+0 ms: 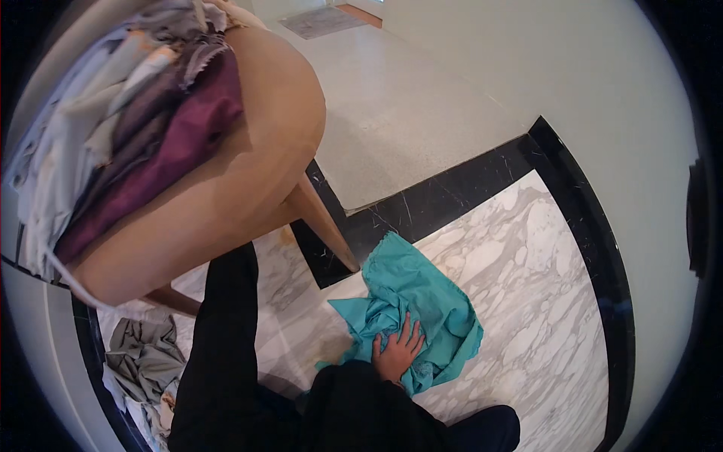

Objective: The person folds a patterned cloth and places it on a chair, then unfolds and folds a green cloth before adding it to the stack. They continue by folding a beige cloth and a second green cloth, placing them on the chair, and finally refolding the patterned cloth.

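Observation:
My right hand (399, 351) lies palm down on a crumpled teal cloth (435, 294), fingers spread over its folds. The cloth has a scalloped edge and rests on the veined marble floor (542, 316). Part of it disappears under my black sleeve (350, 395). My left hand is not in view. A black-clad limb (229, 339) runs up under the wooden chair's seat (282, 113); I cannot tell whether it is an arm or a leg.
White, grey and maroon fabrics (192, 127) are heaped on the chair. One chair leg (327, 226) stands beside the teal cloth. A grey-green cloth (144, 350) lies on the floor at left. Black stone trim (452, 175) borders the marble, and a pale wall (632, 141) rises right.

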`<state>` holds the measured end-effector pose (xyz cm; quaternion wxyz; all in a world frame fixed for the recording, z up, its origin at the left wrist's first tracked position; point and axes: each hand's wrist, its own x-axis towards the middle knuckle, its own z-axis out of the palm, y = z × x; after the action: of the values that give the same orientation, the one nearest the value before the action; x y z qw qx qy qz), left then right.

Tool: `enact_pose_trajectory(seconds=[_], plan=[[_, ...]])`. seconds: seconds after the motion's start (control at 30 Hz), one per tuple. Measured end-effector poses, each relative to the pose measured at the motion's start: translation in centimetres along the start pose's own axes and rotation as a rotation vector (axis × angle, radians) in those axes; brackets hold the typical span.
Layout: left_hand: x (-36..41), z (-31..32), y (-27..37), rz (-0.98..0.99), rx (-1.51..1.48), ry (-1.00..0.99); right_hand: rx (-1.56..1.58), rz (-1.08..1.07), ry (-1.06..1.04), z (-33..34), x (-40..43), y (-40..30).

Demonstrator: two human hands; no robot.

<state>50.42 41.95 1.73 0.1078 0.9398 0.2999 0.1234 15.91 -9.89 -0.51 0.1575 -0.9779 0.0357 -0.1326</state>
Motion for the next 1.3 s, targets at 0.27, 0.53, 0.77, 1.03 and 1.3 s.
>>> enact_pose_trajectory(seconds=[0.27, 0.53, 0.77, 1.03, 1.3], plan=[[5.1, 1.5, -0.6, -0.006, 0.124, -0.091, -0.08, -0.013, 0.07, 2.3, -0.7, 1.2], [3.9, 1.6, -0.2, 0.043, 0.172, -0.175, -0.03, 0.031, 0.025, 0.6, -0.1, 0.0], [-6.1, 0.4, 2.9, 0.185, 0.184, -0.33, 0.033, 0.022, -0.008, -1.0, 0.1, -0.7], [-29.8, -7.5, 3.0, 0.672, 0.329, -0.899, 0.043, -0.007, 0.085, -0.6, -0.7, -0.5], [-23.2, -8.3, 3.3, 0.556, -0.664, -0.993, 0.027, -0.003, 0.087, -0.1, -0.8, -0.2]])
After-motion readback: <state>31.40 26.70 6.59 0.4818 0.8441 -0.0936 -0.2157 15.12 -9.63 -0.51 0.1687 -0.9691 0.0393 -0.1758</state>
